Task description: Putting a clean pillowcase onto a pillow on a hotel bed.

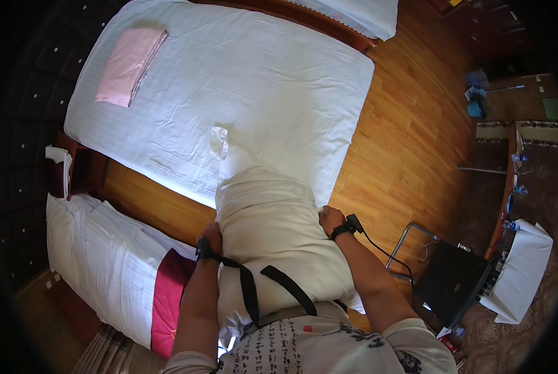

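Upright against my body is a plump cream-white pillow (274, 229), its far end over the edge of a bed. Gathered folds of white fabric cross its upper part, and a limp flap of white cloth (219, 142) extends from its far left corner onto the sheet. My left hand (212, 237) grips the pillow's left side, fingers curled and partly hidden. On the opposite side my right hand (331, 219) is closed on white fabric at the pillow's edge. Beyond lies the bed's white sheet (269, 84), with a folded pink cloth (129, 68) near the headboard end.
A second bed (101, 252) with a red runner (169, 299) stands at left, beside a nightstand (89, 168). Wood flooring (391, 140) runs along the right. There, a black chair (452, 280) with metal legs stands near a desk holding several bottles and white cloth (522, 271).
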Demonstrator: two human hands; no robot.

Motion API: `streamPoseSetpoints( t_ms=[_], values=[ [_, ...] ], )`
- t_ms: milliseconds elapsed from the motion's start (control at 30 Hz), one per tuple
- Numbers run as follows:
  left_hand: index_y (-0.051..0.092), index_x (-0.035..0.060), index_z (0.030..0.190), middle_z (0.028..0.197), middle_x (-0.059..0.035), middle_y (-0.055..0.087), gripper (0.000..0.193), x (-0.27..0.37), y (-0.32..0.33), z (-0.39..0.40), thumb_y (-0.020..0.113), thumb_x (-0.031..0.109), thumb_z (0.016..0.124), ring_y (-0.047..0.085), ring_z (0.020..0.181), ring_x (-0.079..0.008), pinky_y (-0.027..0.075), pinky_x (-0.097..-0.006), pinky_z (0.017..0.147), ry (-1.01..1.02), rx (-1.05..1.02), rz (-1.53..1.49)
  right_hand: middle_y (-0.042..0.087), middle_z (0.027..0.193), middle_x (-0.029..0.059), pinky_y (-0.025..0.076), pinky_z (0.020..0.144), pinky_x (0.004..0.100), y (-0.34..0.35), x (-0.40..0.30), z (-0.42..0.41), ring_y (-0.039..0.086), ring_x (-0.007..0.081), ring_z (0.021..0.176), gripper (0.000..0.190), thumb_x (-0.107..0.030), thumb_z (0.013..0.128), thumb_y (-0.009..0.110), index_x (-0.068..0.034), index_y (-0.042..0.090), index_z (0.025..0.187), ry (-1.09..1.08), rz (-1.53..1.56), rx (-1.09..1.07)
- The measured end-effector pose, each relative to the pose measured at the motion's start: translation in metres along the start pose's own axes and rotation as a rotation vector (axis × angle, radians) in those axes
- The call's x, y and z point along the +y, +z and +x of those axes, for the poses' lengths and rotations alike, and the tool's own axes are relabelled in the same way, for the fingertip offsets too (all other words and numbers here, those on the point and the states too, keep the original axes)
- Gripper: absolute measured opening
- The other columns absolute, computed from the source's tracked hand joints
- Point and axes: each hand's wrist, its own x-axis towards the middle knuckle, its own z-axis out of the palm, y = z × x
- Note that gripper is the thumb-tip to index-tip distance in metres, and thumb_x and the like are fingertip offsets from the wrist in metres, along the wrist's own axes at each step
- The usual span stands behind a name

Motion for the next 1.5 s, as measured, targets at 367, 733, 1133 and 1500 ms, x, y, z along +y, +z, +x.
streamPoseSetpoints(
  t_ms=[367,733,1133,1500],
  values=[
    [0.060,0.0016,0.100,0.091,-0.0240,0.067,0.028,0.046,-0.067,0.058,0.059,0.028,0.090,0.066,0.087,-0.0433,0.053,-0.0507,0.074,0.175,0.099,-0.158,0.061,0.071,0.0223,0.047,0.062,0.0459,-0.020,-0.017,0.005,0.059,0.0424,0.067,0.040,-0.039,0.098,0.054,-0.002,0.058,0.084,-0.061,0.364,0.339],
    [0.061,0.0031,0.080,0.083,-0.0215,0.066,0.036,0.042,-0.061,0.084,0.057,0.037,0.092,0.065,0.082,-0.0420,0.051,-0.0518,0.071,0.187,0.239,-0.104,0.064,0.075,0.0239,0.050,0.066,0.0417,-0.031,-0.041,0.018,0.063,0.0407,0.073,0.038,-0.038,0.092,0.063,0.000,0.066,0.088,-0.073,0.306,0.144],
    [0.066,0.0039,0.094,0.084,-0.0207,0.065,0.020,0.039,-0.055,0.000,0.056,0.021,0.093,0.063,0.079,-0.0425,0.050,-0.0512,0.067,0.238,0.360,-0.322,0.064,0.074,0.0225,0.050,0.060,0.0398,-0.007,-0.003,-0.032,0.064,0.0392,0.068,0.013,-0.013,0.088,0.062,-0.002,0.066,0.084,-0.197,0.501,0.361],
    [0.063,0.0019,0.083,0.081,-0.0223,0.063,0.023,0.035,-0.080,0.031,0.058,0.024,0.089,0.062,0.077,-0.0434,0.049,-0.0518,0.066,0.234,0.273,-0.323,0.064,0.078,0.0253,0.050,0.066,0.0451,-0.056,-0.056,-0.018,0.061,0.0424,0.074,0.032,-0.028,0.096,0.053,-0.001,0.067,0.086,-0.069,0.129,0.042]
  ],
)
